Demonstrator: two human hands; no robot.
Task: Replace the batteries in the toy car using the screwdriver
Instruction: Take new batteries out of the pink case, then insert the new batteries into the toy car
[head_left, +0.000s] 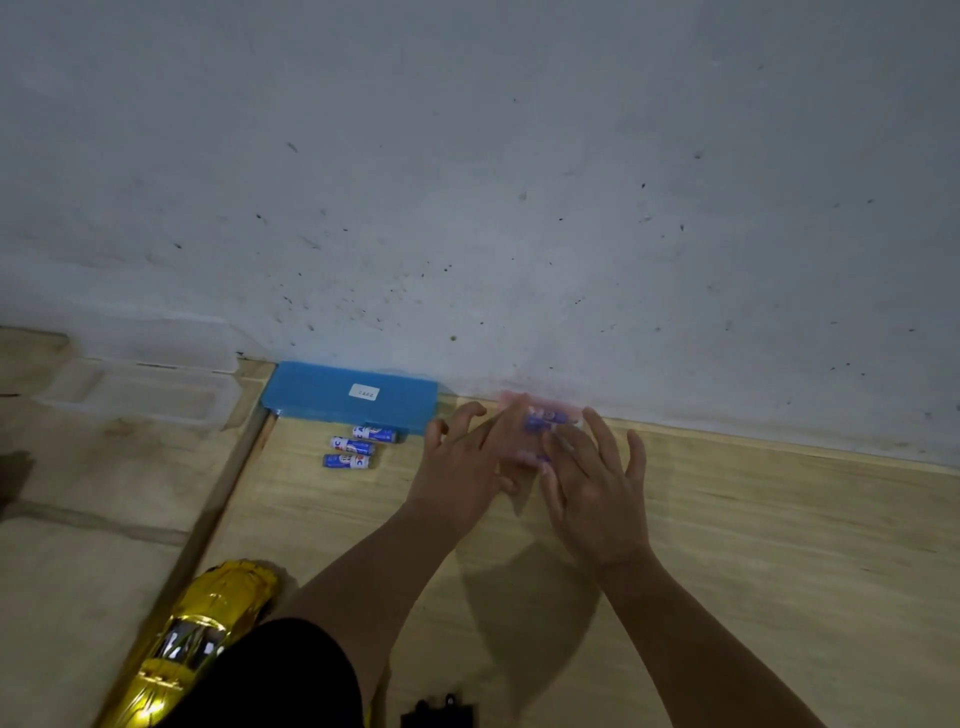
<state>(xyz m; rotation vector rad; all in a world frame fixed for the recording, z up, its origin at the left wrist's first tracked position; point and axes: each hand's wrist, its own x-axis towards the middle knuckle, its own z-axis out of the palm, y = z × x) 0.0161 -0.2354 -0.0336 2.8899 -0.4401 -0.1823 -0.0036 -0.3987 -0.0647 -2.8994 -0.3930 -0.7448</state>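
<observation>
My left hand (460, 470) and my right hand (595, 486) meet over a pink see-through battery pack (543, 415) with blue batteries inside, close to the wall. The left hand's fingers curl round the pack's left side. The right hand's fingers are spread and fairly straight, touching the pack's right side; the picture is blurred there. Three loose blue batteries (353, 446) lie on the wooden floor to the left of the hands. The gold toy car (208, 629) sits at the bottom left, partly behind my dark-clad knee. I see no screwdriver.
A blue box (311, 397) with a white label lies against the wall behind the loose batteries. Clear plastic containers (140, 395) stand at the far left. A small black part (439, 713) lies at the bottom edge. A grey speckled wall (519, 182) fills the upper frame.
</observation>
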